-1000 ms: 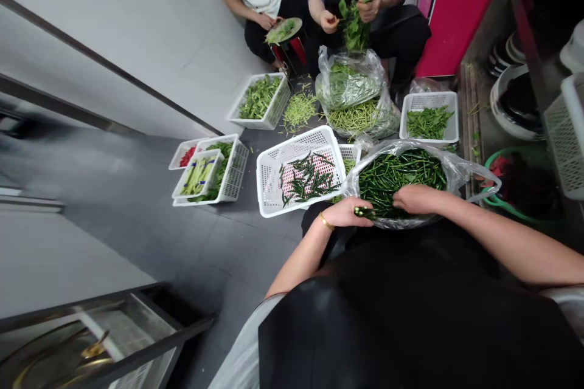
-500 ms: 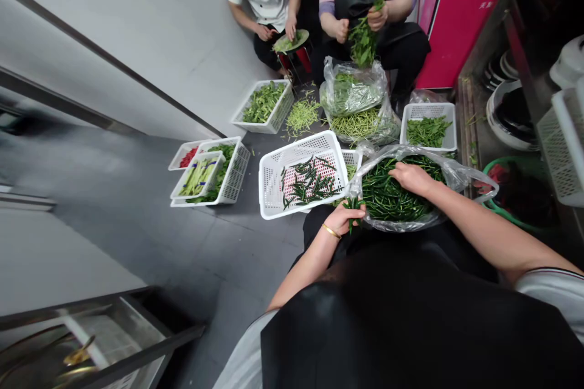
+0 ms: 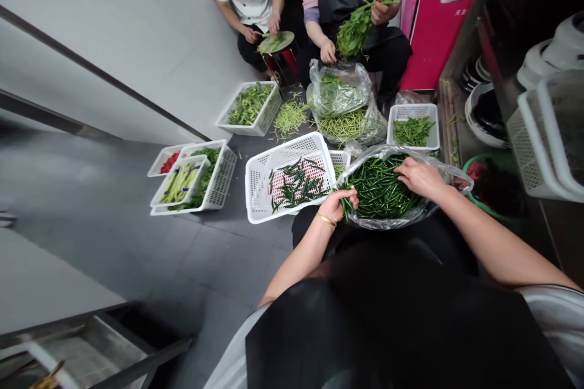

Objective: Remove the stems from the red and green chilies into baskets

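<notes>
A clear plastic bag [image 3: 396, 223] full of long green chillies [image 3: 378, 188] rests open on my lap. My left hand [image 3: 335, 204], with a gold bangle at the wrist, is closed around a small bunch of green chillies at the bag's left rim. Over the right part of the heap, my right hand [image 3: 420, 177] has its fingers curled down against the chillies; whatever is between the fingertips is too small to make out. Left of the bag, a white perforated basket [image 3: 256, 194] holds a loose scatter of green chillies.
Two people sit opposite; one holds leafy greens [image 3: 356, 30], the other works at a round stool [image 3: 283, 41]. Baskets of greens [image 3: 221, 194] stand on the left floor. A bag of green stems [image 3: 351, 124], a white basket [image 3: 391, 134] and a green basin [image 3: 474, 194] lie beyond and right.
The view has swung slightly right. My right hand has shifted right across the chillies, while my left keeps its bunch. The person opposite has lowered one hand and tilted the greens.
</notes>
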Demonstrator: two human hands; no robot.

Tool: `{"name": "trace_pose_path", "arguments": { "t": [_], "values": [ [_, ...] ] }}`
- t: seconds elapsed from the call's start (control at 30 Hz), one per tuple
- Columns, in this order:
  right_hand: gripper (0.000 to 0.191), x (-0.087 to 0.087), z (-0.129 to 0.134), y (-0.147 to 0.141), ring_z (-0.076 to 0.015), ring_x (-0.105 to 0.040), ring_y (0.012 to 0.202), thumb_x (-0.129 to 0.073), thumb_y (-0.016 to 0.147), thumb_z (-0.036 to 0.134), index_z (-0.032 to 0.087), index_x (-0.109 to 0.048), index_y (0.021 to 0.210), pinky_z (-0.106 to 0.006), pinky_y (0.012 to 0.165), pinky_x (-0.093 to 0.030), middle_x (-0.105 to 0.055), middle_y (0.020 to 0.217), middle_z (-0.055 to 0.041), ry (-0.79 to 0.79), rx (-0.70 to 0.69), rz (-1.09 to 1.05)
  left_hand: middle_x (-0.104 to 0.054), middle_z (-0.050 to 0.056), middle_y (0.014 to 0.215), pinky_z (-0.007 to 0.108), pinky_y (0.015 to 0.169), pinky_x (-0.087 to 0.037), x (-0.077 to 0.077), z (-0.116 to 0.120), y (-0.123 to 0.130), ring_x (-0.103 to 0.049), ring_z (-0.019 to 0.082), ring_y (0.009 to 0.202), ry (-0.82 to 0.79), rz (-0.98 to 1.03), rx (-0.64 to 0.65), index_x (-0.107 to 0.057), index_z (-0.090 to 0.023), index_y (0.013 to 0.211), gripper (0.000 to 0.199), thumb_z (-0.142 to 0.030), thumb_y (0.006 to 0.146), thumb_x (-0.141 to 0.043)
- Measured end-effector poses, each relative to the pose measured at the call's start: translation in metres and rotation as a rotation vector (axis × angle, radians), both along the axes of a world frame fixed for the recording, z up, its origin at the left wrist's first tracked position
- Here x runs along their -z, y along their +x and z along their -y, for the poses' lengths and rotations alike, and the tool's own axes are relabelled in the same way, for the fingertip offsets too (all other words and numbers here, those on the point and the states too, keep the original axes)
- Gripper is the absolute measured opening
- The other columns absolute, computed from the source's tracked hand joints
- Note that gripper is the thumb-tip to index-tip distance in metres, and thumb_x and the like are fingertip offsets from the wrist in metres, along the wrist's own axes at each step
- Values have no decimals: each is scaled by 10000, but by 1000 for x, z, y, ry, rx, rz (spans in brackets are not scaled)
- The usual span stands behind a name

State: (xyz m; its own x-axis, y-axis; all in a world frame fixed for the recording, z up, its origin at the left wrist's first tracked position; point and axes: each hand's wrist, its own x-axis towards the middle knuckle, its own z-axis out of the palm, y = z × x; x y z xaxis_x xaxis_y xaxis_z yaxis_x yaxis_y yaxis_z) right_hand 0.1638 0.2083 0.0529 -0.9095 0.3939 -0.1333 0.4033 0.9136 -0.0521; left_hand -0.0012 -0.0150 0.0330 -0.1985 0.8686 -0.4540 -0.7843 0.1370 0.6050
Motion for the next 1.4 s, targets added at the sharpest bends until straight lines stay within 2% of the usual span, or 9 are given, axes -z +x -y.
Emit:
{"name": "trace_pose_path", "arguments": {
  "t": [0.13,0.27,0.43,0.6,0.83,0.9,1.07,1.23,1.4],
  "values": [
    [346,13,3,-7,-258,-625,997,-406,979,312,166,-709,1062,-305,734,-457,-625,1122,-146,11,-39,152,-483,-26,559,242,520,-439,-2,2,6,-533,108,545,-2,10,-6,-589,-134,715,269,-249,621,-813],
    [365,5,3,-2,-252,-650,947,-396,987,336,164,-691,1115,-329,773,-472,-658,1151,-136,-30,80,2,-451,-54,532,219,469,-372,0,-4,16,-457,68,474,-49,-10,-68,-609,-113,760,301,-263,629,-834],
    [325,9,49,13,-210,-651,998,-425,984,320,179,-674,1139,-307,896,-478,-700,1104,-102,-328,-68,-284,-429,-73,526,200,494,-351,6,-19,39,-425,43,475,-49,43,-127,-628,-88,856,357,-278,649,-849],
    [337,36,86,20,-179,-661,784,-396,1001,330,180,-680,900,-284,742,-497,-703,863,-76,-501,-90,-459,-387,-86,487,184,470,-319,7,-18,47,-377,31,443,-21,92,-165,-508,-141,687,362,-241,640,-853],
    [379,7,99,29,-134,-575,682,-355,1022,341,185,-654,848,-242,641,-432,-635,767,-42,-480,-623,-373,-478,-41,494,195,448,-375,17,-10,44,-454,58,422,-118,99,22,-575,-114,690,329,-306,667,-842],
    [321,0,82,26,-134,-588,714,-403,1005,336,202,-685,934,-238,642,-425,-646,844,-45,-396,-556,-211,-551,-8,562,201,470,-419,15,-9,40,-530,83,479,-62,95,-6,-578,-118,694,316,-318,697,-822],
    [367,12,24,-2,-200,-610,937,-404,981,285,265,-637,1265,-272,698,-429,-583,1189,-124,-3,-75,68,-661,61,755,249,629,-530,2,-4,26,-665,150,712,22,101,-142,-549,-128,668,288,-307,800,-732],
    [342,17,4,-25,-233,-594,990,-384,988,310,202,-699,1068,-284,699,-419,-597,1145,-132,45,-122,116,-585,1,638,310,703,-542,0,0,25,-596,109,591,-18,109,-60,-629,-118,783,189,-251,764,-762],
    [318,-3,29,-4,-212,-613,843,-399,984,289,143,-679,1020,-295,691,-424,-650,989,-127,-11,-106,-56,-522,-36,580,234,591,-477,12,-10,36,-518,68,533,-20,103,-47,-690,-91,936,320,-263,699,-816]
  ]
}}
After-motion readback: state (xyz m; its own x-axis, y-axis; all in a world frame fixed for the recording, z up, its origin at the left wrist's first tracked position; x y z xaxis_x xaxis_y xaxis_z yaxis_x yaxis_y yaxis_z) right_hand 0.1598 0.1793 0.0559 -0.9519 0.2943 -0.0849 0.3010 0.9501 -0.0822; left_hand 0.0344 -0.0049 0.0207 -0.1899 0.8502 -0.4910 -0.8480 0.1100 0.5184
